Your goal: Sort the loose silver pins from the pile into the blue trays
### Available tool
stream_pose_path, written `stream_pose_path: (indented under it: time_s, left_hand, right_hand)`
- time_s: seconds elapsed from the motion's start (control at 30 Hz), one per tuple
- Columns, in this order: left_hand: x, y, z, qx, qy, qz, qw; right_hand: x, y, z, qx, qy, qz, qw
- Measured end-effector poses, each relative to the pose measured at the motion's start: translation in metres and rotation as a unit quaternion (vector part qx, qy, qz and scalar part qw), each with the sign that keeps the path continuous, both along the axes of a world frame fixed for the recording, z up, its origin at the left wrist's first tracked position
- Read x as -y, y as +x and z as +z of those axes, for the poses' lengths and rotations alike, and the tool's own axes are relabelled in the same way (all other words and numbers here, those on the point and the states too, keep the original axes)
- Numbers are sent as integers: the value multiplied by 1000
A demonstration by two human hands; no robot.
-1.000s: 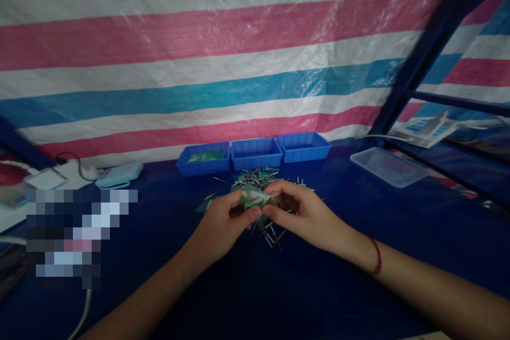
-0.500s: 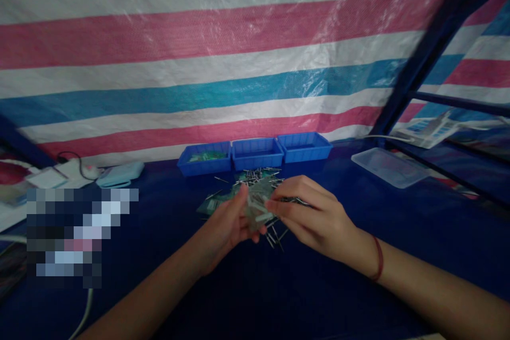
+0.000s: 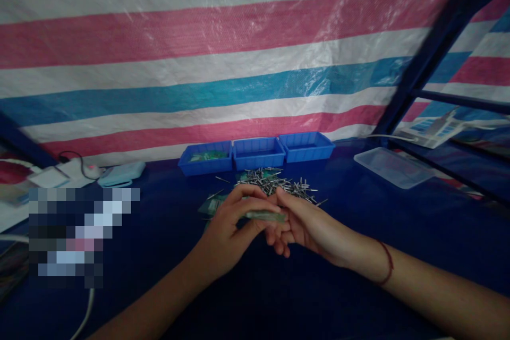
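Observation:
My left hand (image 3: 239, 223) is closed around a small clear greenish plastic bag (image 3: 263, 216), pinched between thumb and fingers. What lies inside the bag is too blurred to name. My right hand (image 3: 298, 223) faces it with the palm turned inward, its thumb raised and fingers loosely spread below the bag's end, which touches or almost touches them. Just beyond both hands is a pile of thin metal pins (image 3: 292, 186), like blind rivets. Partly hidden behind my left hand, another greenish bag (image 3: 211, 205) lies on the blue table (image 3: 255, 297).
Three blue bins stand in a row at the back: the left bin (image 3: 205, 167) holds greenish bags, beside the middle bin (image 3: 258, 159) and right bin (image 3: 306, 153). A clear plastic lid (image 3: 392, 167) lies right. Left are a light-blue case (image 3: 121, 172) and a cable (image 3: 85, 311).
My left hand has turned over and now grips the bag from above. My right hand has let go of its pinch and turned palm inward, uncovering more of the pin pile.

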State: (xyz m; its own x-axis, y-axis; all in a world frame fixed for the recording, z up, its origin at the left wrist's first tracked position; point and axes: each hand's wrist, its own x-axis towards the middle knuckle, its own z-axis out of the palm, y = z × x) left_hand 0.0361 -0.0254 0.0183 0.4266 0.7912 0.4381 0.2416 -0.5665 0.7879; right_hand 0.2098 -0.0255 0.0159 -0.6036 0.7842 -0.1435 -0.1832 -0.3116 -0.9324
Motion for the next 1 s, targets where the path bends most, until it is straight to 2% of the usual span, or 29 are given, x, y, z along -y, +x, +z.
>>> stream_pose_path:
  time_s: [0.07,0.13,0.2,0.27,0.33,0.4,0.47,0.57,0.67,0.73,0.77,0.87,0.93,1.0]
  left_hand:
    - [4,1,-1,-32,48,-15,998]
    - [6,2,-2,-23,46,1,999]
    - [4,3,-4,23,-17,47,999]
    - [0,4,-6,81,-123,87,985]
    - [-3,5,-7,106,-210,76,969]
    - [-4,8,-6,85,-234,46,967]
    - [-3,11,-4,51,-224,44,972]
    - [-11,7,4,45,-207,87,973]
    - [-43,-13,16,24,-150,200,968]
    - [-74,-33,24,-67,-75,295,950]
    - [-89,-42,28,-83,-56,321,942]
    - [-122,-62,33,-140,-24,344,928]
    - [-127,-64,33,-182,8,347,920]
    - [-121,-59,31,-219,42,328,918]
  right_hand:
    - [-1,1,1,-38,-35,-2,999]
    - [-3,4,3,-51,-18,-38,998]
    - [-7,6,4,-41,30,-83,995]
    - [-10,7,3,-15,91,-120,988]
    - [-13,7,1,11,149,-143,978]
    - [-14,7,0,26,187,-154,970]
    - [-14,6,-1,35,203,-149,967]
    - [-15,7,0,56,203,-162,964]
    - [-16,9,4,75,205,-207,954]
    - [-18,11,5,80,208,-216,950]
    - [-19,12,6,82,209,-217,950]
    - [-22,14,6,88,212,-219,948]
    - [-24,15,6,92,217,-226,945]
    - [-26,17,6,98,226,-236,940]
